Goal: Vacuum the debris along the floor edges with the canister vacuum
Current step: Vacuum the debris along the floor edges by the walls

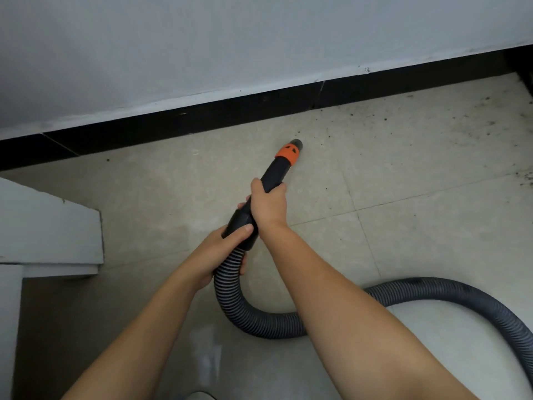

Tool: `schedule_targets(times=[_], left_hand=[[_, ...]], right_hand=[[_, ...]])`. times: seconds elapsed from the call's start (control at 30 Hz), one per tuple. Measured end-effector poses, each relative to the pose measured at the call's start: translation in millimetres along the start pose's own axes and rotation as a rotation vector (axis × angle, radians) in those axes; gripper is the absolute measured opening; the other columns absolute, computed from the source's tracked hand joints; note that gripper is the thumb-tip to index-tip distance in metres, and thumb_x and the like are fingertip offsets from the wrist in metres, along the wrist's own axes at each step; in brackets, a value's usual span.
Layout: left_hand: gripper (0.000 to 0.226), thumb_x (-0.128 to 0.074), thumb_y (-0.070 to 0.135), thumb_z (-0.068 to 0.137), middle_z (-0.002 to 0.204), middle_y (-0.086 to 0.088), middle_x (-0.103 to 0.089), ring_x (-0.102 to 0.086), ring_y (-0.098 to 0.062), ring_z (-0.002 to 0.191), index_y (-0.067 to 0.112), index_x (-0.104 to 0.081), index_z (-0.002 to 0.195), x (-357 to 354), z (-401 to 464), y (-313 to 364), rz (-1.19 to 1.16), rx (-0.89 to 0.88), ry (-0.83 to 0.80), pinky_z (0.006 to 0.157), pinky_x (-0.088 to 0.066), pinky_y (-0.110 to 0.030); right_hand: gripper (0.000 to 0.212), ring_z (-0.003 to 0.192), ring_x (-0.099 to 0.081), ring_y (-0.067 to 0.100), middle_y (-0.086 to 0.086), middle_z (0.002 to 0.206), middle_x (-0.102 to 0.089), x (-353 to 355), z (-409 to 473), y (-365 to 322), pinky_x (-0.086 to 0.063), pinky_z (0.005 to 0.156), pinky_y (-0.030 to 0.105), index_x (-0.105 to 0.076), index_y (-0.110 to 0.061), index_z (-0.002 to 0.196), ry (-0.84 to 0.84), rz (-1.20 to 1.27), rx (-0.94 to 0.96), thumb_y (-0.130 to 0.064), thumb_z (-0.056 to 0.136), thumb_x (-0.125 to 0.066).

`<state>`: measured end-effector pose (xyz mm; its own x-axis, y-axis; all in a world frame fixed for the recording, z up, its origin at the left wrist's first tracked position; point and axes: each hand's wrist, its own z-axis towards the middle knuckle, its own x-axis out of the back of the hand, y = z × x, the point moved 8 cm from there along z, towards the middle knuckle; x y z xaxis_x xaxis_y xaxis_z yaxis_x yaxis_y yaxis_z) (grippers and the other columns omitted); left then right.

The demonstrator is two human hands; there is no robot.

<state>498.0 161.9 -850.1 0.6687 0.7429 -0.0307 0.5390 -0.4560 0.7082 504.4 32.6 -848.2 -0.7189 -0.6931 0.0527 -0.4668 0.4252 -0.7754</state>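
Observation:
I hold a black vacuum nozzle tube with an orange collar; its open tip points down at the beige tile floor, a short way from the black baseboard. My right hand grips the tube's middle from above. My left hand grips the tube's rear end where the ribbed grey hose joins. The hose loops under my right forearm and runs off to the right. Dark debris specks lie scattered on the tiles at the right, thicker toward the corner. The canister itself is out of view.
A white wall rises above the baseboard. A white stepped ledge or door frame juts in at the left. A tile joint runs across the floor. A dark corner closes the floor at far right.

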Motion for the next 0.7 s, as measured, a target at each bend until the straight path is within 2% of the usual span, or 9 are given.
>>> schedule_targets(times=[0.17,0.3,0.4,0.47,0.53,0.6,0.67,0.7], left_hand=[[0.038,-0.056,0.043,0.093,0.062,-0.013,-0.061,-0.059,-0.023,0.053,0.006,-0.056,0.103,-14,7,8,-0.040,-0.028,0.047,0.057,-0.051,-0.033],[0.040,-0.057,0.045,0.092,0.064,-0.013,-0.061,-0.059,-0.023,0.053,0.006,-0.056,0.105,-14,14,18,-0.012,-0.021,0.049,0.056,-0.052,-0.032],[0.040,-0.058,0.045,0.091,0.066,-0.013,-0.060,-0.059,-0.022,0.054,0.008,-0.056,0.104,-17,20,24,-0.001,-0.018,0.030,0.054,-0.051,-0.030],[0.040,-0.058,0.045,0.091,0.066,-0.012,-0.060,-0.059,-0.021,0.053,0.008,-0.056,0.104,-18,22,28,-0.013,-0.022,0.034,0.053,-0.051,-0.029],[0.041,-0.057,0.045,0.092,0.063,-0.012,-0.060,-0.059,-0.020,0.052,0.006,-0.056,0.104,-17,23,31,-0.038,-0.035,0.060,0.051,-0.051,-0.028],[0.040,-0.056,0.045,0.092,0.061,-0.012,-0.060,-0.059,-0.021,0.050,0.007,-0.056,0.105,-14,25,33,-0.058,-0.046,0.087,0.050,-0.051,-0.027],[0.040,-0.055,0.045,0.093,0.061,-0.012,-0.060,-0.059,-0.022,0.050,0.007,-0.056,0.104,-13,27,36,-0.056,-0.054,0.092,0.051,-0.051,-0.028],[0.040,-0.055,0.045,0.093,0.061,-0.012,-0.061,-0.059,-0.022,0.051,0.007,-0.056,0.103,-14,29,38,-0.046,-0.055,0.089,0.053,-0.052,-0.028]], right_hand=[[0.030,0.058,-0.063,0.020,0.005,0.076,-0.057,3,13,-13,-0.058,0.072,0.041,-0.040,-0.009,0.117,-0.076,-0.032,0.003,-0.022,0.091,-0.050],[0.032,0.070,-0.068,0.027,0.006,0.079,-0.058,5,20,-19,-0.058,0.075,0.043,-0.040,-0.009,0.117,-0.045,-0.034,0.005,-0.023,0.090,-0.051],[0.029,0.057,-0.063,0.020,0.006,0.076,-0.056,10,26,-23,-0.057,0.064,0.035,-0.039,-0.009,0.115,-0.040,0.018,-0.005,-0.019,0.091,-0.050],[0.030,0.055,-0.062,0.018,0.006,0.075,-0.056,11,31,-26,-0.056,0.062,0.033,-0.040,-0.009,0.118,-0.049,0.021,-0.014,-0.019,0.091,-0.050],[0.033,0.066,-0.067,0.024,0.008,0.079,-0.057,3,34,-31,-0.058,0.068,0.037,-0.041,-0.008,0.119,-0.079,-0.014,-0.017,-0.020,0.090,-0.051],[0.038,0.085,-0.068,0.032,0.012,0.090,-0.062,-6,36,-35,-0.057,0.080,0.047,-0.041,-0.009,0.120,-0.102,-0.070,-0.013,-0.024,0.087,-0.053],[0.040,0.092,-0.067,0.034,0.015,0.099,-0.063,-10,39,-38,-0.056,0.084,0.051,-0.042,-0.010,0.119,-0.102,-0.092,-0.010,-0.026,0.085,-0.054],[0.040,0.092,-0.067,0.035,0.015,0.097,-0.063,-11,41,-39,-0.056,0.084,0.051,-0.042,-0.010,0.118,-0.099,-0.089,-0.007,-0.027,0.084,-0.054]])
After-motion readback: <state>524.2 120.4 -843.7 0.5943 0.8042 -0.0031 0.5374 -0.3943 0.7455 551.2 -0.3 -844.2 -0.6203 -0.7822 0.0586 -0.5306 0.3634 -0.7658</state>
